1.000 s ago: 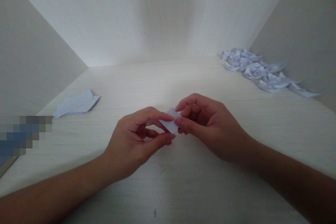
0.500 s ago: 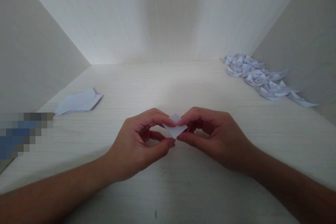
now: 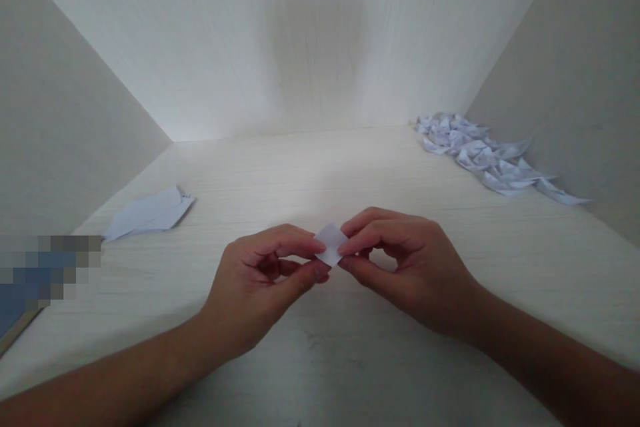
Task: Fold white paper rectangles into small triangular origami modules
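A small folded piece of white paper, diamond-shaped from above, is held between both hands over the middle of the table. My left hand pinches its left corner between thumb and index finger. On the other side, my right hand pinches the right corner the same way. The fingertips behind and beneath the paper are partly hidden.
On the left lies a stack of flat white paper pieces. A heap of folded white paper boats spreads along the right wall. Pale panels enclose the table. A pixelated patch covers something at the left edge.
The index fingers have moved apart to the paper's sides, and its front now shows as a fuller diamond. The camera view has shifted slightly.
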Demonstrator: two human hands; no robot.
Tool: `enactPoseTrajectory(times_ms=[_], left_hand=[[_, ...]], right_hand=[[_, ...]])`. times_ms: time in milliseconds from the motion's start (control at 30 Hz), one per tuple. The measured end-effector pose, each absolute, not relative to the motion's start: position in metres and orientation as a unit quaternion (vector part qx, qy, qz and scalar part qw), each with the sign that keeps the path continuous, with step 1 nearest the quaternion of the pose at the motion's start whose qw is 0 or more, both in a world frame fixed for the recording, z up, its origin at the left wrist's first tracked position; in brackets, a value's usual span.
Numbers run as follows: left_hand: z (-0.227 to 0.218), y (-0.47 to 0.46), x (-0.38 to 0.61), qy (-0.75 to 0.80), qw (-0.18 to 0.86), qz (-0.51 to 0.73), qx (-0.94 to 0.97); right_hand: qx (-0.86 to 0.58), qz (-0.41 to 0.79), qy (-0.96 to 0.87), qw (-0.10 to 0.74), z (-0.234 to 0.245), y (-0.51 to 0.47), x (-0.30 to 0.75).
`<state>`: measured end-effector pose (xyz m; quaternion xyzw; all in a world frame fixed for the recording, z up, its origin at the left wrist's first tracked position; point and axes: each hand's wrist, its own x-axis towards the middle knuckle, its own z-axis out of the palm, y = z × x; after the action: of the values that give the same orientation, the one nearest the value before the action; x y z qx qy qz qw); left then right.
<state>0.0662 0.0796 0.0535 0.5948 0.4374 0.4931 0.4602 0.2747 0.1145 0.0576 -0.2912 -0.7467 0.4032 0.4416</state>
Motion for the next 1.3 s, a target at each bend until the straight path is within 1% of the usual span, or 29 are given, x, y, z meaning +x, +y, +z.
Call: enactPoseTrajectory(times_ms=[100, 233, 500, 700, 833, 967, 1100, 1300], left_hand=[[0.053, 0.082, 0.066, 0.457, 0.438, 0.496, 0.595], [0.052, 0.084, 0.066, 0.43, 0.388, 0.511, 0.635], [0.051, 0.083, 0.062, 0.419, 0.305, 0.499, 0.694], [0.055, 0.084, 0.059, 0.419, 0.193, 0.481, 0.746], [0.057, 0.083, 0.058, 0.4, 0.148, 0.475, 0.77], [0.058, 0.081, 0.059, 0.395, 0.134, 0.485, 0.768], [0.058, 0.08, 0.059, 0.374, 0.147, 0.5, 0.767], [0.057, 0.08, 0.059, 0.375, 0.159, 0.499, 0.765]], right_hand=[[-0.297, 0.408, -0.742, 0.441, 0.058, 0.115, 0.276], [-0.292, 0.422, -0.734, 0.445, 0.058, 0.115, 0.276], [-0.306, 0.384, -0.748, 0.446, 0.06, 0.114, 0.272], [-0.307, 0.377, -0.749, 0.451, 0.059, 0.112, 0.273], [-0.319, 0.345, -0.753, 0.46, 0.06, 0.111, 0.273], [-0.314, 0.335, -0.747, 0.481, 0.06, 0.109, 0.269], [-0.303, 0.348, -0.732, 0.502, 0.06, 0.107, 0.266], [-0.302, 0.377, -0.719, 0.499, 0.063, 0.106, 0.265]])
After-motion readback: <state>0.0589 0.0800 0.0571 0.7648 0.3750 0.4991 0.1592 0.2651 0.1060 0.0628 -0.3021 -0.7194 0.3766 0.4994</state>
